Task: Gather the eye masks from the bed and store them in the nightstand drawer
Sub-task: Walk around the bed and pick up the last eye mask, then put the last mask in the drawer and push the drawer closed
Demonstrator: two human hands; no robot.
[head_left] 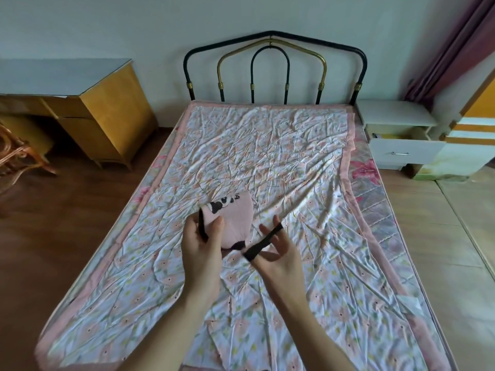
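Head view shows a pink eye mask (235,223) with black markings held up above the middle of the bed (267,156), not resting on the sheet. The left hand (201,242) grips its near end, thumb curled over the fabric with part of the black strap (263,241) running under the thumb. The strap stretches across to the right hand (278,250), whose fingers are spread and nearly straight, the band looped over them rather than pinched. In my judgement the likeliest mishap is that loop: with nothing clamped on it, the elastic could slip off the fingertips and snap back, or the mask could swing and drop onto the crumpled floral sheet. Carrying it with the strap dangling might also snag it on the drawer edge. No other mask is visible on the bed from here; whether any lie hidden in the folds I cannot tell. The white nightstand (396,116) stands at the far right corner just beside the headboard (273,65), its drawer (404,151) pulled open toward the floor space. The right side of the bed has open pale flooring for walking round; on the left a wooden counter (80,103) stands well apart.
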